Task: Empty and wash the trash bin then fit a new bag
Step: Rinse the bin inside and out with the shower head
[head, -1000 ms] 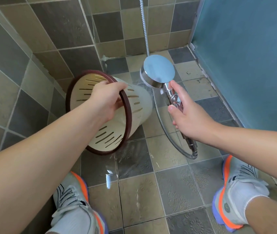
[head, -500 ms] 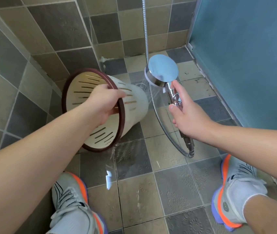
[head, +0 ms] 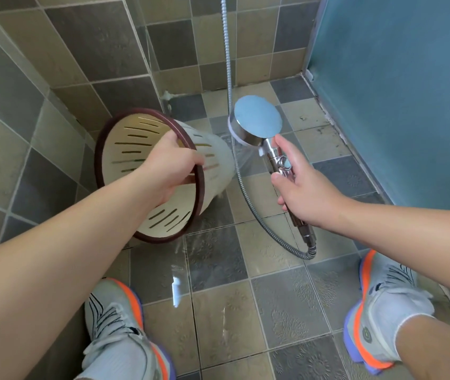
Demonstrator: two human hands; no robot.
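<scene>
A cream slotted trash bin (head: 130, 152) with a dark brown rim is tipped on its side above the shower floor, its mouth facing me. My left hand (head: 169, 165) grips the rim on its right side, fingers inside. My right hand (head: 303, 193) holds the chrome handle of a shower head (head: 256, 123), whose round face points left at the bin's outer wall. A water spray runs from the shower head onto the bin's base end. No bag is visible in the bin.
The metal shower hose (head: 248, 193) hangs from above and loops under my right hand. Tiled walls close in at left and back, a blue frosted panel (head: 396, 91) at right. The tiled floor (head: 213, 259) is wet. My shoes (head: 119, 327) stand at bottom left and right.
Water now sprays from the shower head onto the bin. The shower head has moved closer to the bin, and the bin has shifted slightly lower and right.
</scene>
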